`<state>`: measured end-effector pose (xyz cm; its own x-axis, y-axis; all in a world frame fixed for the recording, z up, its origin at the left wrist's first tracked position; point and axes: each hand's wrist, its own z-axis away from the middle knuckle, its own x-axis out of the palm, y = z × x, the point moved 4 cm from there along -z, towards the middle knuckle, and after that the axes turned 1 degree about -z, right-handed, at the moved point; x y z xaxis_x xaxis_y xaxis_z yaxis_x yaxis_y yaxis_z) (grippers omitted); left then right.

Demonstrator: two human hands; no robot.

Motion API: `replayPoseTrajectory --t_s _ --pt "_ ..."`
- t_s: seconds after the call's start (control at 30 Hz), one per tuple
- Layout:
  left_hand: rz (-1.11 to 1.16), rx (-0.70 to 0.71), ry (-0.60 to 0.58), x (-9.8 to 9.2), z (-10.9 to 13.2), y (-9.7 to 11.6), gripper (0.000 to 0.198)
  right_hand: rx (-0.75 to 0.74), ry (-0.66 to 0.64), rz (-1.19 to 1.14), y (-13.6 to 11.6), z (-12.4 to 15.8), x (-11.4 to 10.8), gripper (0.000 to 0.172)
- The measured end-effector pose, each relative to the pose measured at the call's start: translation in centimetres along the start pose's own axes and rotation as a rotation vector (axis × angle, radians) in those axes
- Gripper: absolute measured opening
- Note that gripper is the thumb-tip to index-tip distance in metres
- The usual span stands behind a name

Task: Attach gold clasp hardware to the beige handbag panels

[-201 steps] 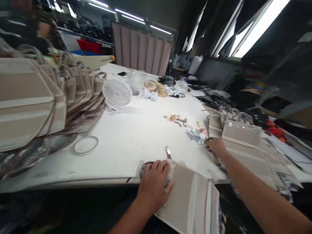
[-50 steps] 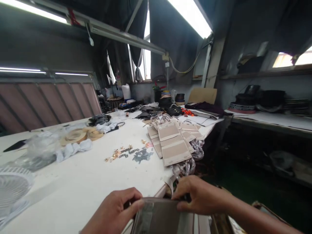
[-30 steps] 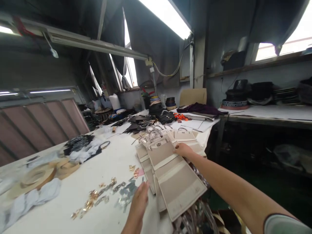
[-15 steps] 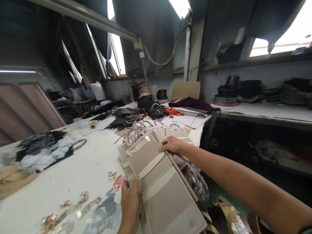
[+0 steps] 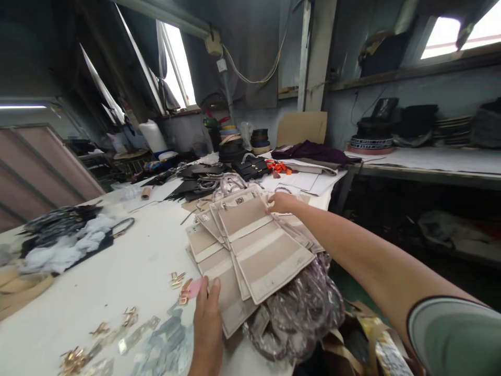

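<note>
**Beige panels (image 5: 245,248) fanned, centre of frame**

Top panel (image 5: 256,244): tan, paler cross bands, small metal fittings along upper edge. Right hand (image 5: 284,203) pinches its upper-right edge. Left hand (image 5: 209,316) against lower panel (image 5: 236,309), bottom centre; can't tell whether it grips.

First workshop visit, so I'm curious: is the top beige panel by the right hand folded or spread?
Spread: the top beige panel shows both pale strips and its lower edge, with nothing folded over, beside the right hand.
</note>
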<state>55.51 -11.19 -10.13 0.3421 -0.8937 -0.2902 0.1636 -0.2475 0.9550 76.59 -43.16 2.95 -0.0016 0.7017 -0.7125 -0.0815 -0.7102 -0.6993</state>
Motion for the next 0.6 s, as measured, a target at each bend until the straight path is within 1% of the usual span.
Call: replayPoseTrajectory --t_s 0.03,0.1,0.17,0.23,0.3,0.33,0.4,0.43,0.5,0.6 --pt "-0.028 0.007 0.004 0.2 0.1 0.3 0.080 0.026 0.029 0.040 1.3 -0.1 -0.4 0.046" --pt "-0.093 0.034 0.026 0.5 0.1 0.7 0.088 0.087 0.064 0.097 4.4 0.5 -2.1 0.054" --pt "-0.137 0.056 0.044 0.7 -0.1 1.0 0.099 0.163 0.065 0.135 8.0 2.3 -4.1 0.063" --pt "-0.150 0.050 0.053 1.1 -0.2 1.0 0.106 0.245 0.045 0.152 11.8 5.1 -5.6 0.069" --pt "-0.139 0.035 0.060 1.7 -0.2 0.9 0.110 0.318 -0.005 0.110 15.1 8.4 -5.6 0.073" --pt "-0.132 0.035 0.064 2.0 -0.1 0.9 0.112 0.327 -0.060 0.041 16.2 10.0 -4.8 0.072" --pt "-0.129 0.055 0.070 2.8 0.1 1.1 0.113 0.261 -0.195 -0.203 17.0 12.2 -2.4 0.070" --pt "-0.134 0.067 0.072 3.2 0.2 1.3 0.114 0.222 -0.217 -0.284 16.8 12.7 -1.3 0.067" --pt "-0.144 0.080 0.081 4.0 -0.1 1.6 0.115 0.171 -0.195 -0.349 15.8 12.5 0.0 0.058" --pt "-0.140 0.086 0.085 5.3 -1.7 2.2 0.117 0.164 -0.122 -0.307 13.8 9.9 0.2 0.043"
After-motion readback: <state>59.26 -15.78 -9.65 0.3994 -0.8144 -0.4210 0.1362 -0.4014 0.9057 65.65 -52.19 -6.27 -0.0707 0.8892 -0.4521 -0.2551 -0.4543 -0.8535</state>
